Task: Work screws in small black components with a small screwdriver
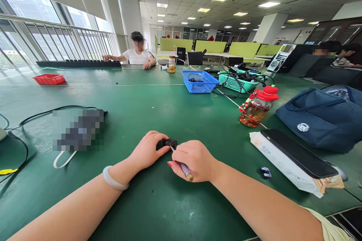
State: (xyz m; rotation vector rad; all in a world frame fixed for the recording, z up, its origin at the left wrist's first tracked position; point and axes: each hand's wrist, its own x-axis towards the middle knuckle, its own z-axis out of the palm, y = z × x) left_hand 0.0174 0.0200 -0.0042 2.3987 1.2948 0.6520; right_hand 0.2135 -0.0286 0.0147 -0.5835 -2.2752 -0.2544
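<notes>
On the green table my left hand grips a small black block-like part with small light specks on its face. In my right hand is a screwdriver with a clear, purplish handle and a brass-coloured end. Its thin shaft points up and left, and the tip reaches the face of the black part. I cannot tell whether the tip sits in a screw. Both hands are closed and rest close together near the middle of the table.
To the right are a tissue pack with a black phone on it, a red-lidded bottle and a blue bag. Farther back stand a blue basket, a cable-filled green basket and a red tray. A person sits opposite.
</notes>
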